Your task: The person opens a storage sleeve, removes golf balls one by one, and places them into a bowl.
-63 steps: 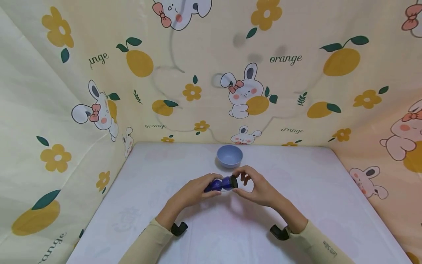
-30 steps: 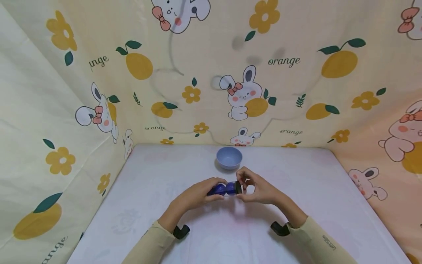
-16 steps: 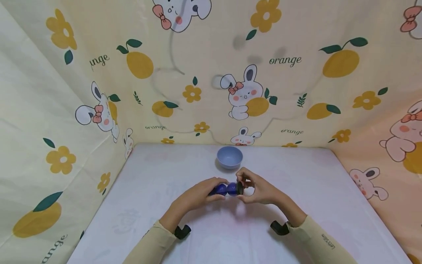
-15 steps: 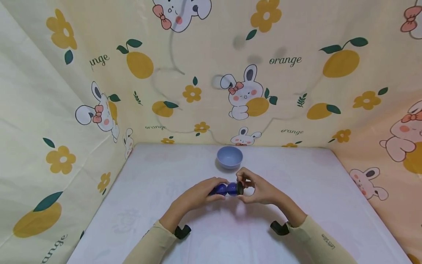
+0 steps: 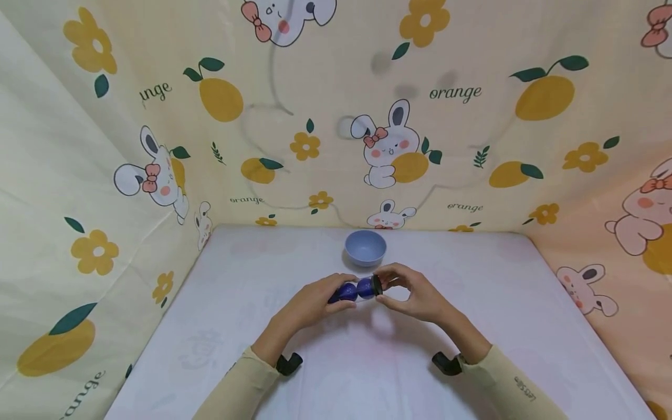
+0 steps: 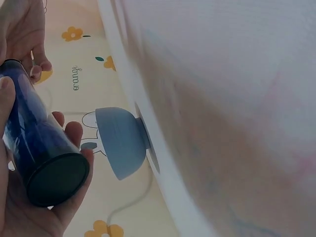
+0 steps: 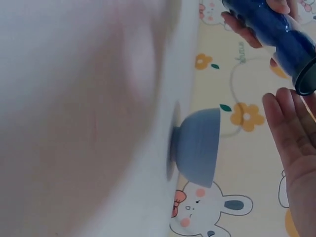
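Above the table, both hands hold an hourglass (image 5: pixel 364 287) with blue bulbs inside a clear tube and dark end caps. It lies nearly sideways, its right end slightly higher. My left hand (image 5: pixel 313 300) is wrapped around the left part, fingers on the far side and thumb on the near side. My right hand (image 5: pixel 417 294) pinches the right dark end cap between thumb and fingertips. The left wrist view shows a flat dark cap (image 6: pixel 58 180) at one end. Across the right wrist view's upper corner, the hourglass (image 7: pixel 276 34) slants above the right fingers.
A blue bowl (image 5: pixel 366 248) stands upright near the back of the white-covered table (image 5: pixel 472 274), just beyond the hands. Printed cloth walls (image 5: pixel 325 181) enclose the table at the back and sides. Black wrist mounts (image 5: pixel 289 364) hang below the sleeves.
Since half a second ago, both hands have shifted slightly away from me with the hourglass, and its right end has tipped up. The right fingers have shifted on the cap. The bowl stays put.
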Action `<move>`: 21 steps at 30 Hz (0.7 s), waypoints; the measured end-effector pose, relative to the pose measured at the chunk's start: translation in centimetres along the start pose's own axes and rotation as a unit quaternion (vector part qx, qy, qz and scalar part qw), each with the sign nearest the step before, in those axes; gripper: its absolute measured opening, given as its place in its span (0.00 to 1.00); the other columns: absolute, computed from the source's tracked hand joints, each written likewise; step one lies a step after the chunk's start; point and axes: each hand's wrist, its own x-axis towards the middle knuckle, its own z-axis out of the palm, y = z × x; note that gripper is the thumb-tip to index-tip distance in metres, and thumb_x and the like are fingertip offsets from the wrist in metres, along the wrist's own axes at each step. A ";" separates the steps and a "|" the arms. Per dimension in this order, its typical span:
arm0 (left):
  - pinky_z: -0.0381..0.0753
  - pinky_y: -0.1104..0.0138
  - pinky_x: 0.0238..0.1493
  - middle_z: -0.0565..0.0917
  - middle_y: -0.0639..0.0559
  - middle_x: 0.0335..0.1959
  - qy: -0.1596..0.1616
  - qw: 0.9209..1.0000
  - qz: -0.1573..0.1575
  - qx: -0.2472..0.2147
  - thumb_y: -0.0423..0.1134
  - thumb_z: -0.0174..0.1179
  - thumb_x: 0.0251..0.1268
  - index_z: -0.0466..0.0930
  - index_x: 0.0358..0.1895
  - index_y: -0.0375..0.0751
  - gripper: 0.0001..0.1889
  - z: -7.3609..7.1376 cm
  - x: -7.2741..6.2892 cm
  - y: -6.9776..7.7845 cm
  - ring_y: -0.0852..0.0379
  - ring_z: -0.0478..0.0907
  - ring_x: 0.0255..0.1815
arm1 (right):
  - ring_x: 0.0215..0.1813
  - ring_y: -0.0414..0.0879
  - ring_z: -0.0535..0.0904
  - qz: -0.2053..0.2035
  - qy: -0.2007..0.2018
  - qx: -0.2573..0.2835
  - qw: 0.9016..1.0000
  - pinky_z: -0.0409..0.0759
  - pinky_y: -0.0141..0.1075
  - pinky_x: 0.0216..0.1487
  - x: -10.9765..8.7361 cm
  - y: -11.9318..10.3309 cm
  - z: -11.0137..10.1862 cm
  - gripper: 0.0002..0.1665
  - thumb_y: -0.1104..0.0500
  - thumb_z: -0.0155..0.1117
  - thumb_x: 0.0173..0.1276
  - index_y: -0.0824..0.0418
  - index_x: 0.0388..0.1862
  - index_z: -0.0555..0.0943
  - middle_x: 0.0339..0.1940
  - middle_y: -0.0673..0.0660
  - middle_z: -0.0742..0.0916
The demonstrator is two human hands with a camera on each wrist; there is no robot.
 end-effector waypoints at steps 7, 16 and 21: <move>0.84 0.55 0.59 0.81 0.54 0.69 -0.005 1.000 -0.003 -0.008 0.61 0.61 0.78 0.70 0.78 0.60 0.31 -0.2 -0.1 0.0 0.57 0.81 0.58 | 0.45 0.52 0.88 -0.040 0.033 -0.016 0.999 0.89 0.44 0.51 0.0 -0.1 0.4 0.31 0.73 0.85 0.55 0.64 0.58 0.84 0.46 0.54 0.89; 0.83 0.53 0.61 0.81 0.54 0.69 -0.023 1.000 0.006 -0.021 0.61 0.61 0.79 0.69 0.79 0.61 0.30 -0.4 0.0 0.0 0.56 0.81 0.59 | 0.40 0.61 0.86 -0.066 0.016 0.010 0.998 0.90 0.48 0.47 0.5 -3.2 -0.5 0.29 0.78 0.83 0.50 0.70 0.53 0.84 0.41 0.60 0.88; 0.82 0.54 0.62 0.81 0.55 0.68 -0.027 0.999 0.014 -0.027 0.61 0.61 0.79 0.69 0.78 0.62 0.29 -0.6 0.1 -0.2 0.57 0.80 0.59 | 0.40 0.56 0.86 -0.065 0.015 0.000 0.998 0.90 0.45 0.48 0.5 -1.4 -0.4 0.30 0.77 0.84 0.49 0.65 0.52 0.85 0.41 0.57 0.88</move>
